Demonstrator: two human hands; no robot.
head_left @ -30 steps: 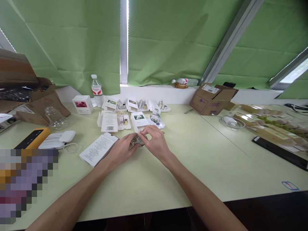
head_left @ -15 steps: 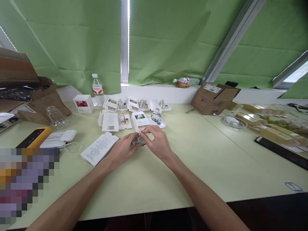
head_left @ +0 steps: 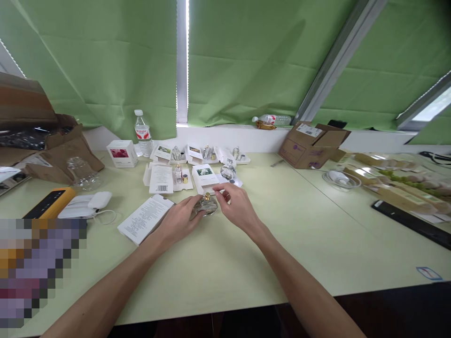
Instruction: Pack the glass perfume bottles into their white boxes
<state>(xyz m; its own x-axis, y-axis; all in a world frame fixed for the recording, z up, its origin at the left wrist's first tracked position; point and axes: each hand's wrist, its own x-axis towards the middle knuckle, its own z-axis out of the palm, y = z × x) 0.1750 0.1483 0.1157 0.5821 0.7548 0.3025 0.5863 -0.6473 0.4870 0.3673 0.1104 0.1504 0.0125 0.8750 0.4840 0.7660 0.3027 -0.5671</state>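
Observation:
My left hand (head_left: 181,217) grips a clear glass perfume bottle (head_left: 207,205) that stands upright on the table. The bottle's gold neck is bare at the top. Just right of that neck is my right hand (head_left: 237,204), its thumb and fingertips pinched together and apart from the bottle. Whatever those fingertips hold, if anything, is too small to make out. Behind my hands lie an open white carton (head_left: 205,176) with a flower picture and a round faceted perfume bottle (head_left: 228,171). A white printed box (head_left: 146,218) lies flat beside my left forearm.
Several opened perfume cartons with small bottles line the back, among them a white carton with a barcode (head_left: 161,179). Left are a water bottle (head_left: 143,134), a pink-pictured box (head_left: 121,153) and a yellow device (head_left: 49,203). A cardboard box (head_left: 310,145) and a coiled cable (head_left: 341,178) sit right.
My right hand has moved right, off the top of the perfume bottle, and the gold neck now shows. My left hand stays on the bottle.

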